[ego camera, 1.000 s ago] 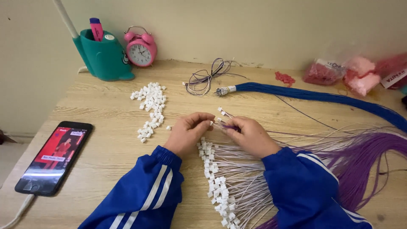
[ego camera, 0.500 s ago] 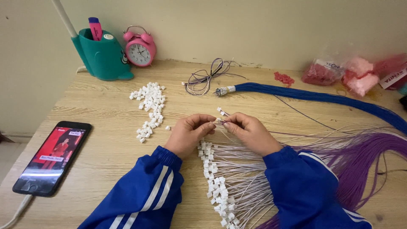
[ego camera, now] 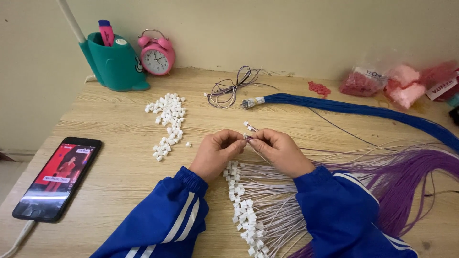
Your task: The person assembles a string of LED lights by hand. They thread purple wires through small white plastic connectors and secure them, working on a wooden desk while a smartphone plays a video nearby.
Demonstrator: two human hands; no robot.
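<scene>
My left hand (ego camera: pixel 217 153) and my right hand (ego camera: pixel 279 150) meet fingertip to fingertip over the wooden table (ego camera: pixel 114 143), in blue sleeves. Between the fingertips sits a small white connector (ego camera: pixel 245 136) on a thin purple wire; which hand holds which part I cannot tell. Beneath my wrists lies a fan of wires with white connectors fitted (ego camera: pixel 244 210). A pile of loose white connectors (ego camera: pixel 168 119) lies to the left of my left hand. A thick bundle of purple wires (ego camera: pixel 411 172) runs off to the right.
A phone (ego camera: pixel 57 177) with a lit screen lies at the front left, cable attached. A teal pen holder (ego camera: pixel 114 62) and pink alarm clock (ego camera: pixel 156 54) stand at the back. A blue wire bundle (ego camera: pixel 363 112), a coiled wire loop (ego camera: pixel 232 88) and bags of pink parts (ego camera: pixel 397 83) lie behind.
My hands have closed together; the fingertips now meet around the connector and wire end. Nothing else has moved.
</scene>
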